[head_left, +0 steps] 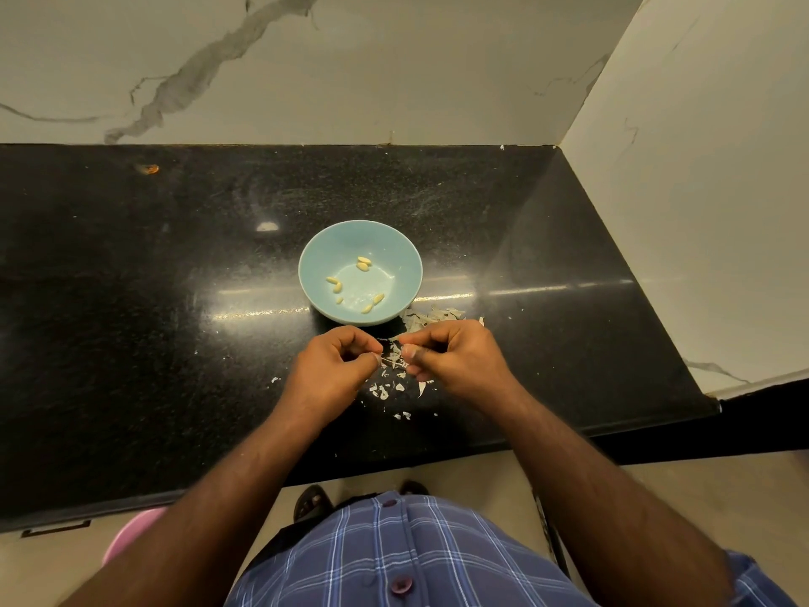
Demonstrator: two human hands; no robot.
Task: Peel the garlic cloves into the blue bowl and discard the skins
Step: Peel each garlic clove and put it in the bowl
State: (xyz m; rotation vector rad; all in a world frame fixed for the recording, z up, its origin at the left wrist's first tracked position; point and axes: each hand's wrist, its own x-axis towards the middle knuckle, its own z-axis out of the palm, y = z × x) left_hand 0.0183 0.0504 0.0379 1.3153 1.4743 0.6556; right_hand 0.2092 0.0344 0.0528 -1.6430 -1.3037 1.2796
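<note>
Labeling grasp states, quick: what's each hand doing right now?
Left hand: fingers curled, pinching a garlic clove.
Right hand: fingers curled, pinching at the same clove's skin.

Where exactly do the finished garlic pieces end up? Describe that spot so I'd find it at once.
On the black stone counter, just beyond the person's two hands, sits a round blue bowl. A few pale yellow peeled cloves lie inside it, unlike the white papery skins scattered on the counter beside it.
</note>
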